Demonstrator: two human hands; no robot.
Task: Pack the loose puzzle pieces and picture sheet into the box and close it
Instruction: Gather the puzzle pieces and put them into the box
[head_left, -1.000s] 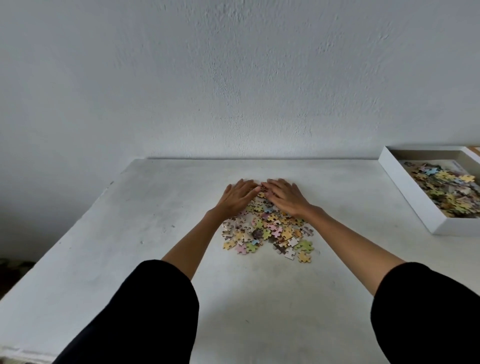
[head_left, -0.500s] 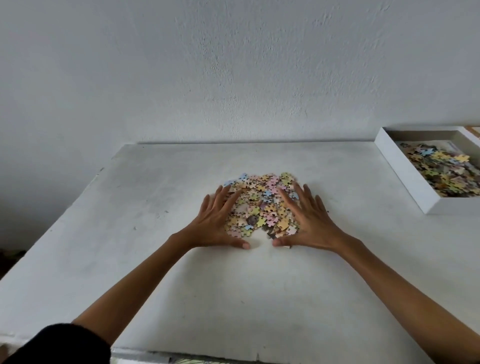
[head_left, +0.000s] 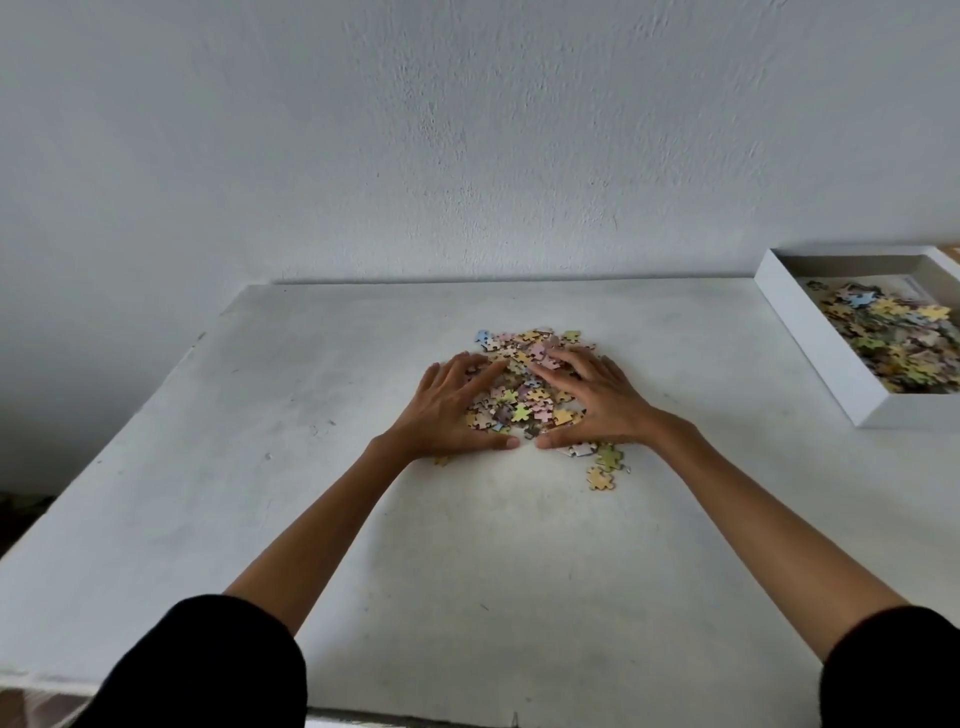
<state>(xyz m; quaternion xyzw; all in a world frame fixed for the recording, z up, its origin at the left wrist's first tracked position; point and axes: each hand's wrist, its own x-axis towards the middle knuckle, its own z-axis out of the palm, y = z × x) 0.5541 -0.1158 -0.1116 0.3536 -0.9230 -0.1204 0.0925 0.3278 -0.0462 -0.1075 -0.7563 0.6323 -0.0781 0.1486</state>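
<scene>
A heap of pastel puzzle pieces (head_left: 524, 400) lies in the middle of the white table (head_left: 260, 467). My left hand (head_left: 447, 410) cups the heap's left side and my right hand (head_left: 597, 402) cups its right side, fingers spread, thumbs almost meeting at the near edge. Two stray pieces (head_left: 602, 467) lie just outside my right wrist. The open white box (head_left: 815, 343) stands at the table's right edge with many pieces in it and a pale sheet showing beneath them.
A plain white wall rises behind the table's far edge. The table's left edge drops to a dark floor. My black sleeves fill the lower corners. A sliver of something tan shows beyond the box at the far right.
My hands went from the far side of the heap to its two sides and drew the pieces closer together. A few pieces have slipped out by my right wrist.
</scene>
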